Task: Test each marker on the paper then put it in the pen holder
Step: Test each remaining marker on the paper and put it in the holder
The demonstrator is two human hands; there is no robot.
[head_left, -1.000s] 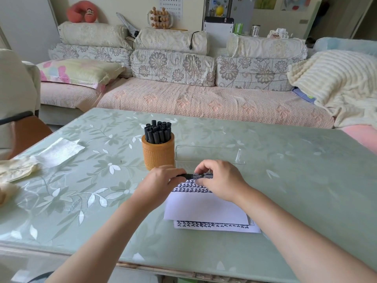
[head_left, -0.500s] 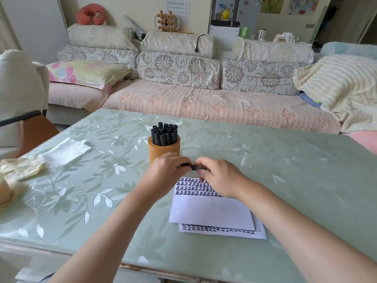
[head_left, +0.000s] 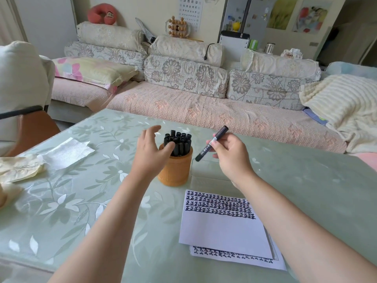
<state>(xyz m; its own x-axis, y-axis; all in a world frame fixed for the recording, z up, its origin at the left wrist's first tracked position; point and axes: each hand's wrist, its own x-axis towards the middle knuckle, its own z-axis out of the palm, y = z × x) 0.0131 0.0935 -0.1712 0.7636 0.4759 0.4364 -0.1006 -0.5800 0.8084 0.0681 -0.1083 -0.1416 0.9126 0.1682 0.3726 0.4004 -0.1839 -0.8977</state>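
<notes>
An orange round pen holder (head_left: 175, 170) stands mid-table, packed with several black capped markers (head_left: 179, 142). My left hand (head_left: 152, 151) hovers with fingers spread just left of the holder, its thumb by the rim, holding nothing. My right hand (head_left: 228, 153) pinches a capped black marker (head_left: 212, 143) that slants in the air to the right of the holder, lower end toward it. The white paper (head_left: 222, 229), with rows of black test marks along its top, lies on another marked sheet in front of the holder.
A clear plastic tray (head_left: 208, 170) lies just behind the paper, right of the holder. A white tissue (head_left: 67, 152) and crumpled yellowish cloth (head_left: 18, 166) sit at the table's left. A sofa (head_left: 183, 107) runs behind the table, a chair at far left.
Both hands held the marker together over the paper's top edge. My left hand has let go and moved up beside the holder; my right hand has lifted the marker toward the holder.
</notes>
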